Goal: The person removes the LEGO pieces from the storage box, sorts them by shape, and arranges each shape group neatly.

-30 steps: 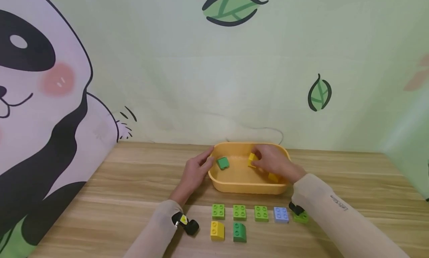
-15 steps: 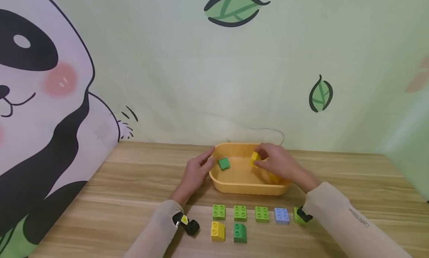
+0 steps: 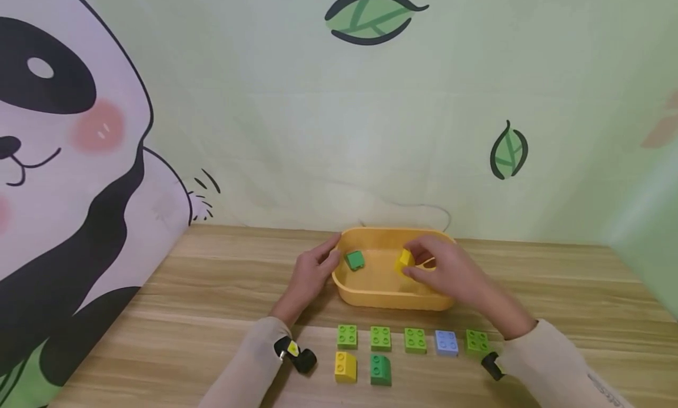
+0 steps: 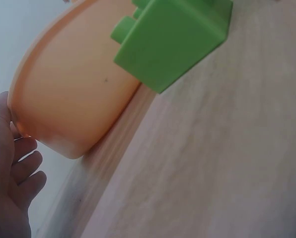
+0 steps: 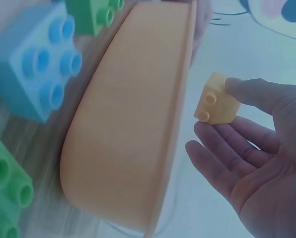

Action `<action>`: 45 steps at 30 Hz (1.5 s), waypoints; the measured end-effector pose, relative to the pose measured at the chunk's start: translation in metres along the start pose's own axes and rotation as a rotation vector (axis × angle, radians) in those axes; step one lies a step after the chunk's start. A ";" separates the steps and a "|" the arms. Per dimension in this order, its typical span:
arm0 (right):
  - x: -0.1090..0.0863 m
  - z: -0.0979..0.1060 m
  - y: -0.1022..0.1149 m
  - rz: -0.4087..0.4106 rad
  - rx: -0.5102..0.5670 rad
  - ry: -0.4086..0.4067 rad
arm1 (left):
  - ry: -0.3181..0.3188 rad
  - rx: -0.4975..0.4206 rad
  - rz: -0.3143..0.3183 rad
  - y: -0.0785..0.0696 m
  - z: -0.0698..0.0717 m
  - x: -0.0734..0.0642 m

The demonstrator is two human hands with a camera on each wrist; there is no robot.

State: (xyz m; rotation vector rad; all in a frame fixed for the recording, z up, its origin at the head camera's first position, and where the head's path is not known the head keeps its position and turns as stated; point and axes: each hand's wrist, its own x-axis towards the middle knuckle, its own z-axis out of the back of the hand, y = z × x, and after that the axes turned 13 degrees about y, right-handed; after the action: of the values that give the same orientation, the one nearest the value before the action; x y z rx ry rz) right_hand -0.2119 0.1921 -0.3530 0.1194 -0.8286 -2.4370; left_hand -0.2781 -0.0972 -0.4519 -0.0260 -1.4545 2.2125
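Note:
My right hand pinches a small yellow toy brick between thumb and fingers, held above the orange-yellow plastic basin. In the right wrist view the yellow brick shows two studs and sits just beyond the basin's rim. My left hand holds the basin's left end, its thumb at the rim and its fingers round the outside; in the left wrist view the fingers lie curled by the wall. A dark green brick lies inside the basin at the left. My right hand covers part of the basin's right side.
In front of the basin stands a row of light green bricks with one blue brick. Nearer me are a yellow sloped brick and a dark green curved brick. A printed cloth backs the wooden table.
My right hand has lifted the yellow brick from the basin's floor and drawn back slightly toward me and right. The left hand has stayed on the basin.

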 end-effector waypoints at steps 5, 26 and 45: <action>-0.016 -0.004 0.010 0.028 0.011 -0.026 | -0.001 0.003 -0.010 -0.001 0.000 0.000; -0.063 -0.021 0.027 0.045 0.026 -0.004 | -0.022 0.000 -0.022 -0.001 0.000 -0.001; -0.084 -0.037 0.018 0.104 0.081 0.072 | -0.016 0.003 -0.005 -0.001 0.000 0.000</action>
State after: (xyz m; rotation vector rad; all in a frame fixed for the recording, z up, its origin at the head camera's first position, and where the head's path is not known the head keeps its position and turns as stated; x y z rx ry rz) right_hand -0.1238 0.2052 -0.3800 0.1891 -0.8794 -2.2893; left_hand -0.2775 -0.0969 -0.4513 -0.0030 -1.4580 2.2161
